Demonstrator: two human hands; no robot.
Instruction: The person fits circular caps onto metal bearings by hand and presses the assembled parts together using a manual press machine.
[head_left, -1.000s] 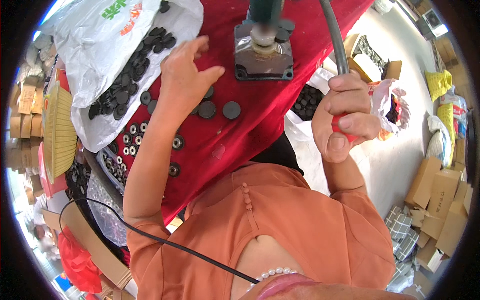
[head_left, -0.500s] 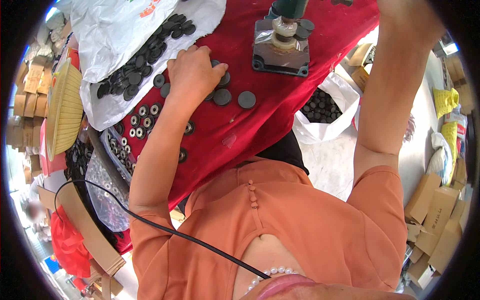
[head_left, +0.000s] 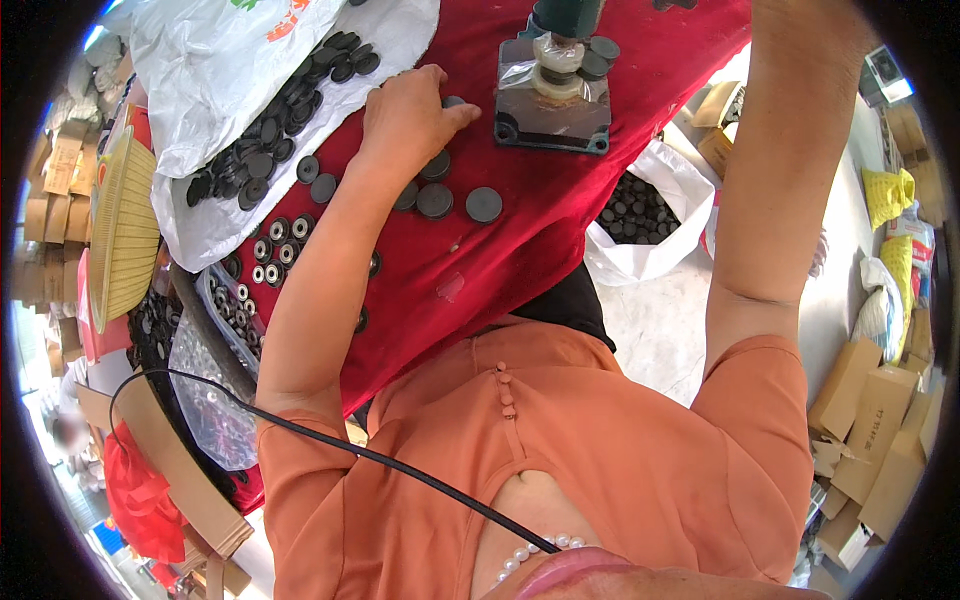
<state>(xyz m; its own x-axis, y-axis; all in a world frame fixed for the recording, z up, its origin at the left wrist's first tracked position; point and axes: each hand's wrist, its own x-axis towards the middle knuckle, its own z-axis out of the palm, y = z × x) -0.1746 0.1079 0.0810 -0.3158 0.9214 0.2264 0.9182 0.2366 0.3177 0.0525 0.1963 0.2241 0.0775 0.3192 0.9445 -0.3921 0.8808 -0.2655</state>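
My left hand [head_left: 415, 118] is over the red cloth, its thumb and fingers closed around a black round disc [head_left: 453, 101] that shows only in part. Several more loose discs [head_left: 435, 200] lie below and beside this hand. To its right stands a dark green press [head_left: 565, 18] with a flat metal base [head_left: 545, 122]. Under the press head sit pale rings [head_left: 556, 85] with a dark disc between them, and two black discs [head_left: 598, 62] rest beside these. My right forearm [head_left: 775, 180] reaches up past the upper edge, so the hand is out of sight.
A pile of black discs [head_left: 262, 150] lies on a white bag [head_left: 215, 225] to the left. Metal-centred round parts [head_left: 277, 250] stand near my left forearm. Below the table's right edge is a white sack [head_left: 640, 260] of discs. Cardboard boxes [head_left: 868, 425] line the right.
My left hand has moved up and right, toward the press, and a disc now shows between its thumb and fingers. The whole view has shifted slightly. The loose discs look unmoved on the cloth.
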